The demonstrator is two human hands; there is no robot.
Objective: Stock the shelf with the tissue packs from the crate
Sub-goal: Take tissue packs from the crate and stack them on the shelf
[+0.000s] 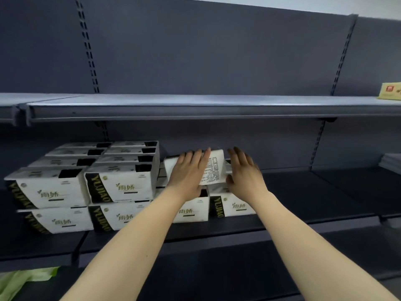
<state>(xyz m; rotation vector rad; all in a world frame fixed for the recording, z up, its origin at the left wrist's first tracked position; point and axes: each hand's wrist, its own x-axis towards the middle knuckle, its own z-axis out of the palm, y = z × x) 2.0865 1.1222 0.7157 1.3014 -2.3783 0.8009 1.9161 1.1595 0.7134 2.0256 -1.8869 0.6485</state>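
Fingers of my left hand (188, 170) lie nearly straight across the face of a tissue pack (213, 168), while my right hand (243, 170) cups its other side with fingers loosely spread, so the pack is pressed between two mostly open palms rather than gripped. It stands tilted, printed side toward me, on top of the lower packs (232, 206) near the middle of the shelf (303, 192), just beside the two-high stack (117, 183) filling the left end. To finish this placement well, I judge I should tip the pack flat, label forward like its neighbours, then slide it left until it touches the stack and square its front with the shelf's front edge. Too hard a push could shove the packs behind it askew. I cannot see the crate.
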